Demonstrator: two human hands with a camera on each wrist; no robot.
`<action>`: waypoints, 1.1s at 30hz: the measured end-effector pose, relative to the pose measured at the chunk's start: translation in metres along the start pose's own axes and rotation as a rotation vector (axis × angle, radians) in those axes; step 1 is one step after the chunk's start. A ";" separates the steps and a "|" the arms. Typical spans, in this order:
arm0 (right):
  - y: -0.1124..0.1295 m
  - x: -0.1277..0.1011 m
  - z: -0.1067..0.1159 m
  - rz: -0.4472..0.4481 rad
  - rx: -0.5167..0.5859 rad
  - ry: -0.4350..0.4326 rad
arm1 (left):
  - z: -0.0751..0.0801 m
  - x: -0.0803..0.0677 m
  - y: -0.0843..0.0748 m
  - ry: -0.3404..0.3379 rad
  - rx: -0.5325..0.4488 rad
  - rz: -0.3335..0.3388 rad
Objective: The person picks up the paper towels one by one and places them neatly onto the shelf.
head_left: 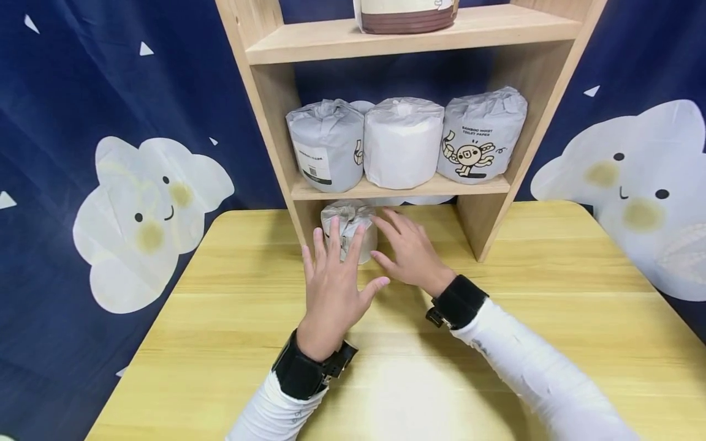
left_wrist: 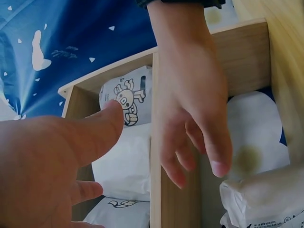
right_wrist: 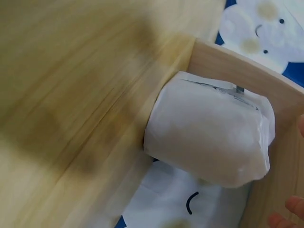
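A paper-wrapped toilet roll (head_left: 364, 239) stands on the table inside the shelf's lowest bay, at its left side. My left hand (head_left: 333, 294) is spread in front of it, fingers straight, and hides part of its front. Just right of the roll is my right hand (head_left: 410, 251), its fingers loosely bent with nothing in them. In the right wrist view the wrapped roll (right_wrist: 209, 128) shows whole, with a few right fingertips (right_wrist: 289, 209) at the frame's edge, apart from it. The left wrist view shows both hands empty, the roll (left_wrist: 266, 197) at lower right.
Three wrapped rolls, a left one (head_left: 328, 147), a middle one (head_left: 404, 147) and a right one (head_left: 482, 138), fill the middle shelf. Another package (head_left: 408, 15) sits on the shelf above. The wooden shelf unit (head_left: 399, 188) stands on the table (head_left: 231, 343) before a blue curtain (head_left: 49, 257).
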State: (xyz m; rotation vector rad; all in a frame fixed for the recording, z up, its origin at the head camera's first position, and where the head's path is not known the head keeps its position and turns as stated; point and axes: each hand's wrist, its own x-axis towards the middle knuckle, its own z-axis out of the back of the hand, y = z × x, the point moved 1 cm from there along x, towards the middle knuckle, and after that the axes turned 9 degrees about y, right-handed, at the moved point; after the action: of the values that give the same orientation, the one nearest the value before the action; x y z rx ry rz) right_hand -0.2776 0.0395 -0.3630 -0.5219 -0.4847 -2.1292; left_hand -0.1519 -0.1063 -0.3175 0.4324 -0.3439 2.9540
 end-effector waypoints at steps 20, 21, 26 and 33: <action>-0.003 0.037 -0.033 0.066 -0.214 0.076 | 0.011 -0.001 0.008 0.028 -0.063 0.053; -0.003 0.038 -0.035 0.068 -0.216 0.084 | 0.012 -0.001 0.008 0.024 -0.065 0.057; -0.005 0.046 -0.045 0.094 -0.244 0.113 | 0.015 -0.003 0.010 0.024 -0.096 0.058; -0.007 0.055 -0.058 0.116 -0.286 0.090 | 0.016 -0.004 0.011 0.004 -0.062 0.055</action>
State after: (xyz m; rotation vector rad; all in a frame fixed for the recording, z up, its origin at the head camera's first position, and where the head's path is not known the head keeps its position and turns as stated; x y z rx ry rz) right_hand -0.3238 -0.0229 -0.3835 -0.5957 -0.0959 -2.1099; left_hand -0.1460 -0.1207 -0.3062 0.4156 -0.4523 2.9873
